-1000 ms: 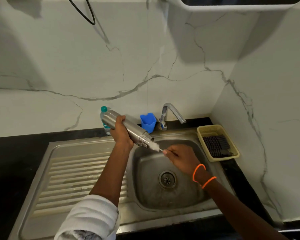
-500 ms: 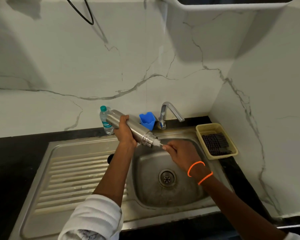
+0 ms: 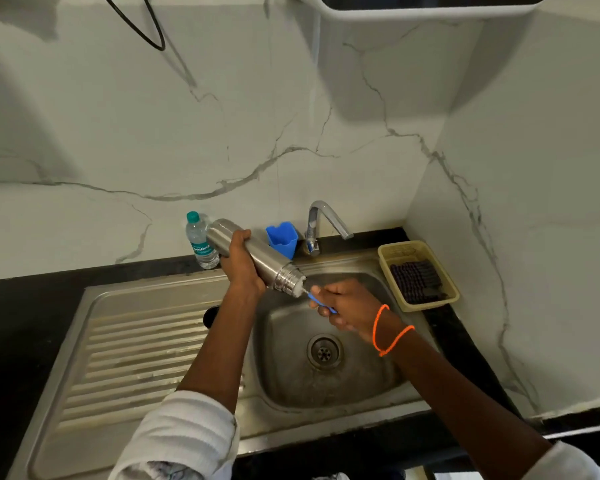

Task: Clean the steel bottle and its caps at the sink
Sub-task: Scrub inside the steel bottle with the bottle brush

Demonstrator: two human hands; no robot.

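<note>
Steel sink [image 3: 326, 407] set in a black counter, marble walls all around. Yellow basket [image 3: 388, 252] right of the hands has a dark scrubber in it. Left hand [image 3: 241, 263] wraps the steel bottle [image 3: 257, 259], mouth tilted down toward the right hand [image 3: 347, 304], which grips a blue-handled brush [image 3: 314, 299] poking into it.

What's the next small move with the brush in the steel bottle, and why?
Probably pull the bottle brush partway back out, then push in again. The left hand grips the tilted steel bottle over the sink, and the right hand holds the handle with bristles nearly all inside the mouth.
</note>
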